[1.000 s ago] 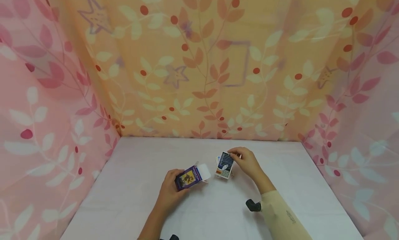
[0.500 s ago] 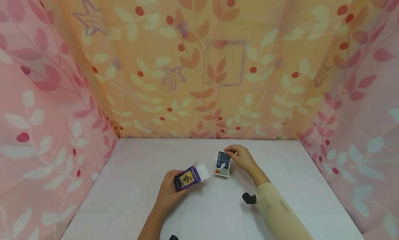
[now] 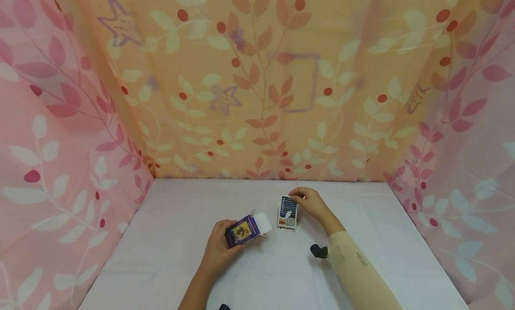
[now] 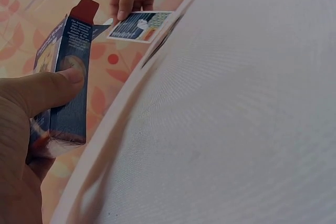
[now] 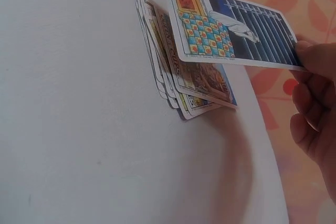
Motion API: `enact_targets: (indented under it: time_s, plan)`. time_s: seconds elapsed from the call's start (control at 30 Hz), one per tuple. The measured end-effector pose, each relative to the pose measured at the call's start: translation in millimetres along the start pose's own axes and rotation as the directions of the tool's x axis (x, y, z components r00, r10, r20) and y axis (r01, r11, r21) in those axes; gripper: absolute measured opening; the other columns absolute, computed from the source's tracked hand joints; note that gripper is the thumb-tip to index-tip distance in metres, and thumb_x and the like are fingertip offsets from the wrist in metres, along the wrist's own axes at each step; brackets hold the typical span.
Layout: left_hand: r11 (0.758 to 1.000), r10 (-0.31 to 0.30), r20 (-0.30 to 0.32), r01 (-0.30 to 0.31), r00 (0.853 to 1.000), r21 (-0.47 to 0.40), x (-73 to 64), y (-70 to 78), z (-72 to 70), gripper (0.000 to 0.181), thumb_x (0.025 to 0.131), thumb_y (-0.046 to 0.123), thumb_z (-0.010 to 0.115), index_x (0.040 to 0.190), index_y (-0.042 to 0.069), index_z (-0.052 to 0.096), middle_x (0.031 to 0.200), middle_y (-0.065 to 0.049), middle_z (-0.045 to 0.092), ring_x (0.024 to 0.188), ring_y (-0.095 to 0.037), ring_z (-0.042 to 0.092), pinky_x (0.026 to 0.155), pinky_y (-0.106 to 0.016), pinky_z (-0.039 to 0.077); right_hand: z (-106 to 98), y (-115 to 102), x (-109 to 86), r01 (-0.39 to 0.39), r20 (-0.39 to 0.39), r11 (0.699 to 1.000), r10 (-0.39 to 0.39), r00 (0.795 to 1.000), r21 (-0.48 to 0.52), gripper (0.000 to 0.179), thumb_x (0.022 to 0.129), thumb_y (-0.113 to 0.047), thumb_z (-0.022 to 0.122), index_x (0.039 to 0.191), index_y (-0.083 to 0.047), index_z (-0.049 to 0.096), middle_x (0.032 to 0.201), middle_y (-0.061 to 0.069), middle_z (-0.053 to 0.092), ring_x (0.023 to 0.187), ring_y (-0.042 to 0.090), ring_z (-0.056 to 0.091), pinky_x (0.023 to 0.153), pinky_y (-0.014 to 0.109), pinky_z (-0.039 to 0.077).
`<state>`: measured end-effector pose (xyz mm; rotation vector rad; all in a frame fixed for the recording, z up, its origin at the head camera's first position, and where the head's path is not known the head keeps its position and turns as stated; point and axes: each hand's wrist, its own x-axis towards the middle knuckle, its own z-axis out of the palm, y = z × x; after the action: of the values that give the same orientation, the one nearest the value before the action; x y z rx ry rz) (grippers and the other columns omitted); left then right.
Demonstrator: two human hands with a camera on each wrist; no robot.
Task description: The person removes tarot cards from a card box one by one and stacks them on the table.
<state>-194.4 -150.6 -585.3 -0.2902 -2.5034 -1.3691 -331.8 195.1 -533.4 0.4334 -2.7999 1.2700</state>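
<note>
My left hand (image 3: 219, 246) grips a purple card box (image 3: 242, 231) with a yellow picture on its front. The box lies tilted in the fingers, its white end flap (image 3: 263, 222) standing open toward the right. In the left wrist view the thumb presses along the box's dark side (image 4: 73, 98). My right hand (image 3: 313, 204) pinches one tarot card (image 5: 226, 30) by its far end, between thumb and fingers. That card shows a figure in bed beneath dark horizontal bars. Under it, a loose pile of tarot cards (image 5: 202, 82) lies fanned unevenly, mostly covered in the head view.
White cloth covers the table (image 3: 161, 274). Behind it hangs an orange leaf-patterned curtain (image 3: 193, 131), with pink curtains (image 3: 60, 167) at both sides. A black wrist-camera piece (image 3: 319, 251) sticks out beside the right sleeve (image 3: 358, 269).
My right forearm has swung a little to the left, and the pinched card has turned more upright over the pile. The left hand still holds the box in the same place.
</note>
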Motion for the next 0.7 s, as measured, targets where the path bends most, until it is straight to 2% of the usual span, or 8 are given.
enact_targets:
  time_s: [0.3,0.57,0.7]
  plan:
    - [1.0,-0.017,0.001,0.017,1.0,-0.007,-1.2,0.7,-0.9,0.08,0.066,0.016,0.097,0.135,0.027,0.058,0.135,0.005,0.054,0.126,-0.022,0.056,0.111,-0.052,0.045,5.5,4.1,4.4,-0.021,0.006,1.0,0.021,1.0,0.007,0.014,0.099,-0.012,0.066,0.109,-0.01,0.076,0.097,0.003,0.071,0.089,0.018,0.056,0.08,0.032,0.047]
    - [0.999,-0.043,0.007,0.043,0.999,-0.021,-1.3,2.8,-0.9,0.078,0.069,0.017,0.095,0.135,0.029,0.057,0.135,0.007,0.053,0.128,-0.023,0.055,0.113,-0.053,0.043,11.9,9.7,7.2,-0.103,0.021,0.99,0.101,0.995,0.097,0.015,0.101,-0.014,0.064,0.11,-0.012,0.075,0.105,0.003,0.073,0.098,0.021,0.059,0.092,0.04,0.05]
    - [0.999,-0.045,0.007,0.045,0.999,-0.022,-0.8,3.7,-1.1,0.078,0.069,0.017,0.095,0.136,0.03,0.057,0.136,0.007,0.053,0.128,-0.022,0.055,0.113,-0.053,0.043,16.9,14.7,7.4,-0.124,0.024,0.984,0.122,0.992,0.126,0.015,0.101,-0.015,0.064,0.111,-0.012,0.075,0.106,0.003,0.072,0.1,0.021,0.059,0.093,0.039,0.049]
